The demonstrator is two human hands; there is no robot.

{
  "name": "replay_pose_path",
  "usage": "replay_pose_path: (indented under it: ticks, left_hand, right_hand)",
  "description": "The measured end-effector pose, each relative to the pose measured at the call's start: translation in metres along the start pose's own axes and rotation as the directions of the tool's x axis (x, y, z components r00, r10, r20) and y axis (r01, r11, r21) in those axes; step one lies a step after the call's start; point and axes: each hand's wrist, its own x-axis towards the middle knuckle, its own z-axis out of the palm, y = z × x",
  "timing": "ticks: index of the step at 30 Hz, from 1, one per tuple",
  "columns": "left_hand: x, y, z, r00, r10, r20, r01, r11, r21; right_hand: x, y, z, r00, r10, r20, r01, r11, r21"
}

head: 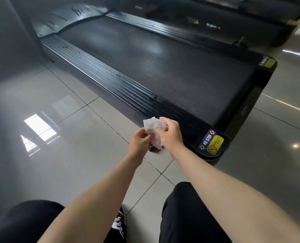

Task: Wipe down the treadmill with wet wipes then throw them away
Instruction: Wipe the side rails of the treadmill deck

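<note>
A crumpled white wet wipe hangs between both my hands, just in front of the near side rail of the black treadmill. My left hand pinches its lower left part. My right hand grips its upper right part with curled fingers. The treadmill runs from the upper left to the right, with a dark belt and ribbed side rails. Wet streaks show on the near rail and on the grey front cover.
A yellow "NO STEP" sticker marks the treadmill's near rear corner. Glossy grey floor tiles spread to the left and right. My knees in black shorts and a shoe fill the bottom. Another machine stands behind.
</note>
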Motion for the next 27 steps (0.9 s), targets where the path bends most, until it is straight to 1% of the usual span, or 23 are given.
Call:
replay_pose_path:
  ticks: [4,6,8,10,12,14,16,19,22,24,27]
  left_hand:
    - [0.003,0.004,-0.004,1.0,0.016,-0.012,-0.015,0.999,0.049]
    - [0.008,0.006,-0.009,0.997,-0.026,-0.077,0.032,0.996,0.08]
    - [0.011,0.011,-0.011,0.987,-0.069,-0.143,0.085,0.991,0.108]
    - [0.015,0.015,-0.011,0.984,-0.072,-0.162,0.095,0.986,0.14]
    - [0.017,0.02,-0.009,0.985,-0.072,-0.154,0.095,0.985,0.144]
    - [0.019,0.022,-0.008,0.987,-0.078,-0.137,0.094,0.989,0.111]
    - [0.021,0.026,-0.003,0.991,-0.092,-0.097,0.095,0.995,0.019]
    - [0.024,0.031,0.003,0.994,-0.104,-0.038,0.099,0.988,-0.115]
    - [0.033,0.03,0.002,0.997,-0.081,-0.018,0.078,0.986,-0.146]
    - [0.043,0.029,0.003,0.999,-0.04,-0.025,0.039,0.997,-0.066]
    - [0.062,0.026,0.002,0.998,0.055,-0.035,-0.048,0.985,0.165]
  right_hand:
    - [-0.005,-0.001,0.002,0.987,0.078,0.138,-0.087,0.994,0.059]
    - [-0.007,-0.002,0.003,0.993,0.057,0.105,-0.063,0.996,0.056]
    - [-0.009,-0.005,0.004,0.999,-0.009,0.042,0.008,1.0,0.019]
    - [-0.01,-0.005,0.005,0.996,-0.093,0.013,0.093,0.993,-0.068]
    - [-0.009,-0.004,0.006,0.993,-0.117,0.024,0.119,0.988,-0.101]
    - [-0.007,-0.003,0.007,0.996,-0.069,0.06,0.07,0.997,-0.024]
    - [-0.005,-0.005,0.008,0.997,-0.024,0.08,0.02,0.999,0.049]
    - [0.0,-0.007,0.007,0.996,-0.081,0.031,0.082,0.996,-0.028]
    - [0.01,-0.003,0.006,0.985,-0.171,-0.028,0.167,0.982,-0.092]
    - [0.016,0.002,0.005,0.979,-0.187,-0.078,0.176,0.976,-0.13]
    - [0.03,0.006,0.001,0.948,-0.225,-0.226,0.167,0.954,-0.248]
